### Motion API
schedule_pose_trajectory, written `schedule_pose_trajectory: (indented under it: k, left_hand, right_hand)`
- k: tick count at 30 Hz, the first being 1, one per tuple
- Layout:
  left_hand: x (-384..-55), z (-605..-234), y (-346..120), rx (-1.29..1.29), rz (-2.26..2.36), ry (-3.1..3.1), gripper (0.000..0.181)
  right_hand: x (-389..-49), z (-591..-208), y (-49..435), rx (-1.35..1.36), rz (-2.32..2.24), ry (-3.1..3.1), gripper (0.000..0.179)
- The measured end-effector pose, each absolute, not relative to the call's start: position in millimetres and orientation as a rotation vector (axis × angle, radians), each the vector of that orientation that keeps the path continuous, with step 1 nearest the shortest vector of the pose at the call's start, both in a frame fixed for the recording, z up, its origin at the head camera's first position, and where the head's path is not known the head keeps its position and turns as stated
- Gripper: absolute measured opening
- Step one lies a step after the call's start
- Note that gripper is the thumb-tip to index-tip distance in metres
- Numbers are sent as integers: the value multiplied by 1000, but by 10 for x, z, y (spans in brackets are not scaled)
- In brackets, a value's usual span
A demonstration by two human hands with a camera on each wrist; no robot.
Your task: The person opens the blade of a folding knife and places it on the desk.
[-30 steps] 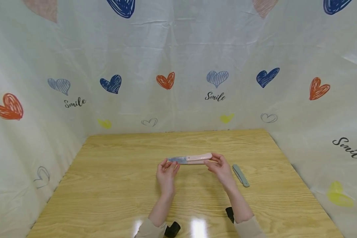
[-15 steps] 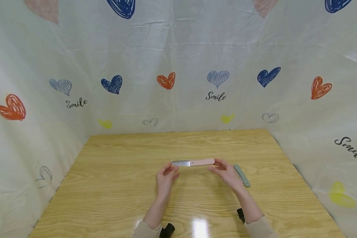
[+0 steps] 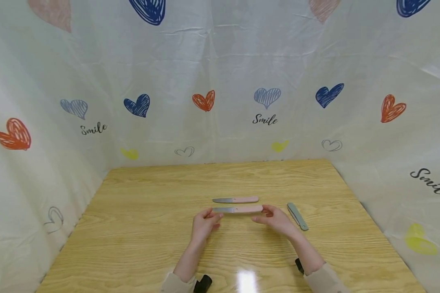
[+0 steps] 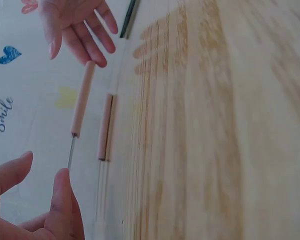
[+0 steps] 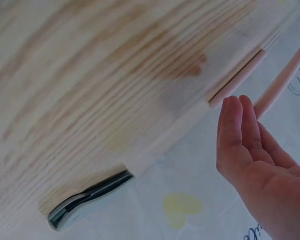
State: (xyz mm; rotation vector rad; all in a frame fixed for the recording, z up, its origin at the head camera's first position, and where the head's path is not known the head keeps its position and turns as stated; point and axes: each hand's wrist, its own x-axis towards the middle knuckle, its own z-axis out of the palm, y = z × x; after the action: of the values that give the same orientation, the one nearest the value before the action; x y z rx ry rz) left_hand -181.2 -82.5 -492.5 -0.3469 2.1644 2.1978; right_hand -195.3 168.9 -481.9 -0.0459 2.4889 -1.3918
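A paring knife (image 3: 248,209) with a pink handle and a grey blade spans between my two hands, above the table in the left wrist view. Its blade end is at the fingertips of my left hand (image 3: 203,226), where one finger hides the tip; I cannot tell whether those fingers pinch it. The handle's butt meets the fingertips of my right hand (image 3: 278,221), whose fingers are fairly straight with the thumb apart. A second pink-handled knife (image 3: 245,200) lies on the table just beyond, roughly parallel, its blade also pointing left.
A grey-green folded knife or peeler (image 3: 298,216) lies slantwise on the wooden table (image 3: 150,228), to the right of my right hand. A white curtain (image 3: 227,53) printed with hearts surrounds the table's back and sides.
The two pink-handled knives were up between my hands, one overlapping the other. One now rests on the table; my hands have come slightly nearer to me with the other.
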Motion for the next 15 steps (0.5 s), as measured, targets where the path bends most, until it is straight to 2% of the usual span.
schedule_pose_trajectory:
  k: [15]
  left_hand:
    - [-1879,-5037,-905,-264,2034,2106,74]
  right_hand:
    - [-2024,-4857,1595,-40,-1281,2512,95]
